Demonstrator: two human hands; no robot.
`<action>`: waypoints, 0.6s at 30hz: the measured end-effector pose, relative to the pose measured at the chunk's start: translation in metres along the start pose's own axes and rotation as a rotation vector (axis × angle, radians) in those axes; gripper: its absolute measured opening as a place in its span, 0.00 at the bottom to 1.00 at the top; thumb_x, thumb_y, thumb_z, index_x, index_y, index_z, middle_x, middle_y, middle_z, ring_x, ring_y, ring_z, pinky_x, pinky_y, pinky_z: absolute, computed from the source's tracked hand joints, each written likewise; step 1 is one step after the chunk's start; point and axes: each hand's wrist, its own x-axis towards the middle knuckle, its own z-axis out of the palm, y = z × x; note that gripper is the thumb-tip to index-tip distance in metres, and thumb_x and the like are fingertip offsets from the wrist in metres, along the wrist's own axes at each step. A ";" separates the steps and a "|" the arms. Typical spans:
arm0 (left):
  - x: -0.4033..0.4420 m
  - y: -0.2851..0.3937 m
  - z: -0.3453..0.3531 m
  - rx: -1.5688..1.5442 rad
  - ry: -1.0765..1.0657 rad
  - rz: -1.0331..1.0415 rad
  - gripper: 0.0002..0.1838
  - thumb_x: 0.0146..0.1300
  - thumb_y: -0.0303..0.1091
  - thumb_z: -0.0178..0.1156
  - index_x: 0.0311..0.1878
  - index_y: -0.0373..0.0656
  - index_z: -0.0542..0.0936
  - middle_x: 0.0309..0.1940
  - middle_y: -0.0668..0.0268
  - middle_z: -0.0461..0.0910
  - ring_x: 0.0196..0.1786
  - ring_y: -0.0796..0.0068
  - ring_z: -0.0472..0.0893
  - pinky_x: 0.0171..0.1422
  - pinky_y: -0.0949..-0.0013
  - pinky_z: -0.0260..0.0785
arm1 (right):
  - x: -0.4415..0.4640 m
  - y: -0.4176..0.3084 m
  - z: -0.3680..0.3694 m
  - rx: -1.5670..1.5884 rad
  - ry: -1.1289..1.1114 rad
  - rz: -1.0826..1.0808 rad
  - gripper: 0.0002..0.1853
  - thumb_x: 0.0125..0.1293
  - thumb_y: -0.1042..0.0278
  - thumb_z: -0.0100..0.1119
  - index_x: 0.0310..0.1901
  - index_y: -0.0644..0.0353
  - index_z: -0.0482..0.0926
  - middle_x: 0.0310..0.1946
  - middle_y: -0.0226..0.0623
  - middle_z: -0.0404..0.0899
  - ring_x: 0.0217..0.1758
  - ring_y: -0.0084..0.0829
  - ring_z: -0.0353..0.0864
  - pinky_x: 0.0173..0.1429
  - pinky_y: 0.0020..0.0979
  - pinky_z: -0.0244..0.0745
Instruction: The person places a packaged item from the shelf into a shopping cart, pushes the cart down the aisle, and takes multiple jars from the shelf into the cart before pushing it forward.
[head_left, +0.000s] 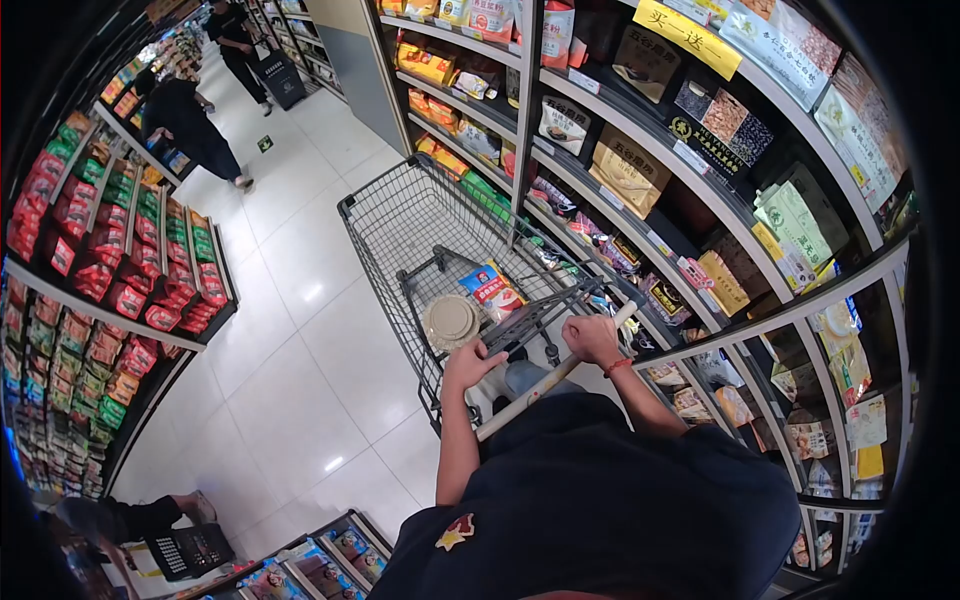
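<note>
"What's the cart (372, 235) made of, mid-frame?"

"Dark metal wire, it looks like; the handle (530, 398) is smooth, pale plastic."

"And the floor (295, 350), left of it?"

"Glossy, smooth tile, throwing back the lights."

"The shirt (600, 500), bottom centre?"

"Matt dark cloth. The bag (491, 291) in the cart looks like shiny plastic film."
</note>
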 end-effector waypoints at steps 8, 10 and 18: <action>-0.001 0.003 -0.001 0.002 0.020 0.015 0.34 0.50 0.65 0.78 0.30 0.41 0.77 0.25 0.60 0.80 0.30 0.61 0.80 0.39 0.59 0.72 | 0.001 0.002 0.001 -0.007 0.012 0.001 0.12 0.64 0.58 0.62 0.25 0.52 0.83 0.21 0.40 0.83 0.27 0.49 0.84 0.34 0.49 0.75; -0.001 0.003 -0.001 0.003 0.025 0.017 0.34 0.50 0.65 0.78 0.30 0.41 0.77 0.25 0.60 0.80 0.30 0.61 0.80 0.39 0.59 0.72 | 0.001 0.002 0.001 -0.012 0.012 -0.001 0.12 0.64 0.58 0.62 0.25 0.51 0.83 0.21 0.41 0.83 0.27 0.49 0.84 0.34 0.49 0.76; 0.000 0.001 0.000 0.000 0.029 0.033 0.34 0.50 0.64 0.78 0.30 0.41 0.76 0.25 0.60 0.80 0.30 0.61 0.80 0.39 0.59 0.72 | 0.000 0.001 0.000 -0.019 0.023 -0.010 0.11 0.63 0.59 0.63 0.25 0.51 0.84 0.22 0.41 0.83 0.27 0.49 0.84 0.35 0.49 0.76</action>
